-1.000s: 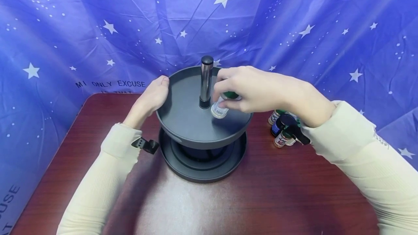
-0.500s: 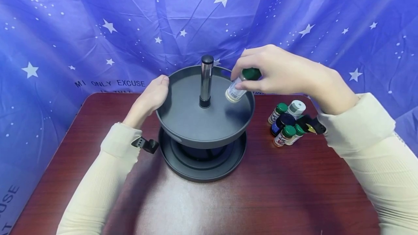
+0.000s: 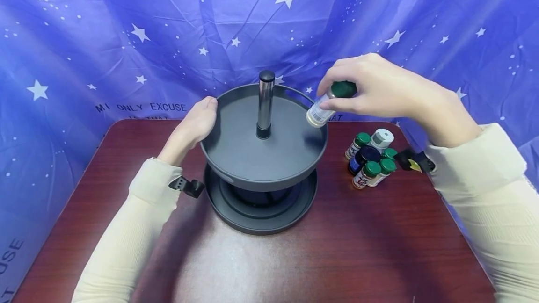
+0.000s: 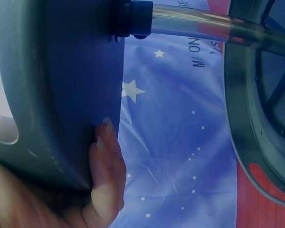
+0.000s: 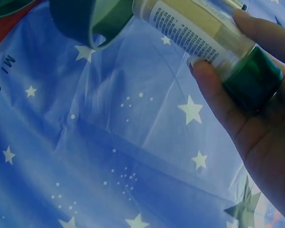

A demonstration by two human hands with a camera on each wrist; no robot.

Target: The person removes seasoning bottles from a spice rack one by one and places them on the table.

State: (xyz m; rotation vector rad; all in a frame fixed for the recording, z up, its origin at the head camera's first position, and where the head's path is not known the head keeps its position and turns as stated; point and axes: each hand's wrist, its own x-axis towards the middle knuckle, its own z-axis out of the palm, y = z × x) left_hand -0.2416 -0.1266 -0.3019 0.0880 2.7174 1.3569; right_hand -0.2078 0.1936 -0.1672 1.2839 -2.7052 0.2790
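Observation:
A two-tier dark grey round tray stand has an upper tray (image 3: 252, 158), a lower tray (image 3: 261, 227) and a metal post (image 3: 265, 102) with a black top. My left hand (image 3: 197, 120) grips the upper tray's left rim; in the left wrist view its fingers (image 4: 104, 175) curl beneath the tray. My right hand (image 3: 379, 88) holds a spice jar (image 3: 321, 110) with a green lid, tilted, above the upper tray's right rim. In the right wrist view the jar's label (image 5: 185, 35) shows small print, and its contents look pale yellow.
Right of the stand, several green-lidded spice jars (image 3: 362, 179) stand grouped with a white-capped bottle (image 3: 382, 138) and a dark-lidded jar (image 3: 367, 155) on the reddish-brown table (image 3: 358, 247). A blue star-patterned curtain (image 3: 236, 22) hangs behind the table.
My right hand has moved right and up with the spice jar, from over the tray's middle to its right rim. The jar group is less covered. My left hand has stayed put.

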